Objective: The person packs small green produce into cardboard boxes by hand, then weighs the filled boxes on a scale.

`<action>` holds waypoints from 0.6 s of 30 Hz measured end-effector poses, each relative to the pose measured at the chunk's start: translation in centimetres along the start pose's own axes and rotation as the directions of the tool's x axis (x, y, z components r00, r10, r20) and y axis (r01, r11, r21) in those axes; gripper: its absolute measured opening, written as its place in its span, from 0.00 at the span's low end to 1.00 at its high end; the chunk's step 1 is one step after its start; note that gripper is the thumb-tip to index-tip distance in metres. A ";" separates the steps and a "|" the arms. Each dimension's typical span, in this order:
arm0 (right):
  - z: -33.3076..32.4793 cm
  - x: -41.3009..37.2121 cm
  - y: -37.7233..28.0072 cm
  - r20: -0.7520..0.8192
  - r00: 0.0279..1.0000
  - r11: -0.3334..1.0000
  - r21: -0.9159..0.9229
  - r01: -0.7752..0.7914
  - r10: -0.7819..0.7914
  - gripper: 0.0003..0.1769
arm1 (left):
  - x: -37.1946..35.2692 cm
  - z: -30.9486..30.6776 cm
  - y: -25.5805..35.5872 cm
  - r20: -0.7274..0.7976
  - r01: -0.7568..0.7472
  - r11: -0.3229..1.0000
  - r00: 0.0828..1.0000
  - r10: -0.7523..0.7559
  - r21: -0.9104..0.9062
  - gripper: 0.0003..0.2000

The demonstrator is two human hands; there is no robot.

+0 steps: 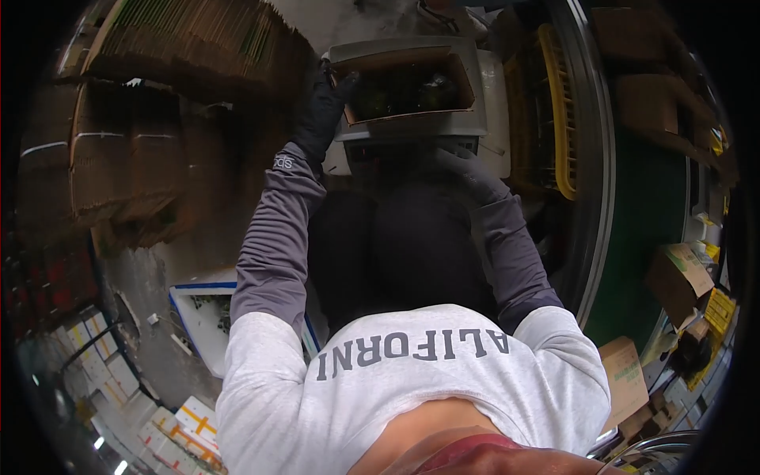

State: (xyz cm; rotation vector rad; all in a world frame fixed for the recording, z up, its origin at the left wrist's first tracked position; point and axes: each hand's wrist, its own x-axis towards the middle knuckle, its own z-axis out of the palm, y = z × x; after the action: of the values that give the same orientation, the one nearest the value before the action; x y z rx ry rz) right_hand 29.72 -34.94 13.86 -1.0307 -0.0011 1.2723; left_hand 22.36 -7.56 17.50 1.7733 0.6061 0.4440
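Box (408, 87) at 12 o'clock, open, on grey tray (412, 127); dark green contents, can't tell what. Left hand (324, 103), black glove, grip clamped over the box's left rim. Right hand (467, 178) on the tray's near side at 1 o'clock, grip can't tell. Step looks like steadying the box; any lift would need both sides held level, top being open. Shirt (412, 372) reads "ALIFORNI", upside down. Sleeve logo (283, 164) too small. Flat cardboard (198, 47) at 10 o'clock, yellow crate (558, 111) at 2.

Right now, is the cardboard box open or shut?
Open. The cardboard box has no flaps across its top, and dark things show inside.
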 end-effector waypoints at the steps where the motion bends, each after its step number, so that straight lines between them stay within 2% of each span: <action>1: -0.7 -0.6 0.2 -0.007 1.000 0.999 -0.030 -0.012 0.011 0.26 | -0.4 -0.8 -0.4 0.021 0.068 0.988 0.998 -0.066 -0.137 0.25; 3: -2.7 -1.5 0.1 -0.016 1.000 0.995 -0.094 -0.016 0.015 0.27 | -2.2 -4.8 -3.1 0.099 -0.108 0.966 0.991 0.086 0.234 0.23; 6: -3.8 -3.1 -0.1 -0.070 0.998 0.994 -0.111 -0.007 -0.001 0.27 | -6.4 -8.3 -4.1 -0.124 -0.137 0.990 0.982 0.140 0.035 0.21; 7: -4.1 -3.3 0.0 -0.092 0.996 0.993 -0.118 -0.004 -0.007 0.27 | -8.4 -9.4 -4.6 -0.252 -0.037 0.979 0.967 -0.016 -0.202 0.21; 8: -4.1 -3.4 0.1 -0.107 0.994 0.996 -0.092 0.009 -0.019 0.27 | -10.2 -11.2 -5.0 -0.357 0.007 1.000 0.934 0.003 0.027 0.21; 9: -4.1 -3.5 0.1 -0.123 0.992 0.998 -0.066 0.025 -0.033 0.26 | -11.8 -12.7 -5.1 -0.448 0.074 0.966 0.893 0.047 0.249 0.20; 10: -4.0 -3.6 0.1 -0.140 0.989 0.998 -0.040 0.043 -0.048 0.26 | -13.5 -13.4 -4.5 -0.528 0.122 0.981 0.849 -0.026 0.148 0.20; 14: -3.3 -2.7 -3.1 -0.178 0.964 0.962 -0.224 0.155 -0.196 0.21 | -18.9 -17.1 -4.9 -0.722 0.186 0.970 0.648 -0.242 -0.158 0.19; 16: -2.2 -2.6 -5.2 -0.234 0.934 0.939 -0.279 0.201 -0.270 0.19 | -20.4 -18.0 -4.5 -0.753 0.213 0.975 0.629 -0.192 -0.071 0.20; 18: -0.9 -2.8 -7.1 -0.226 0.895 0.888 -0.353 0.293 -0.385 0.17 | -21.5 -18.4 -4.2 -0.765 0.224 0.974 0.633 -0.122 0.029 0.19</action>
State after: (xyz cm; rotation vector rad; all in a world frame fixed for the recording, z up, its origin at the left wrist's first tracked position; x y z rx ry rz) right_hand 34.71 -37.24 19.25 -1.4158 -0.1587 0.8003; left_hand -6.19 -5.62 18.73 1.5640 1.4191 1.0619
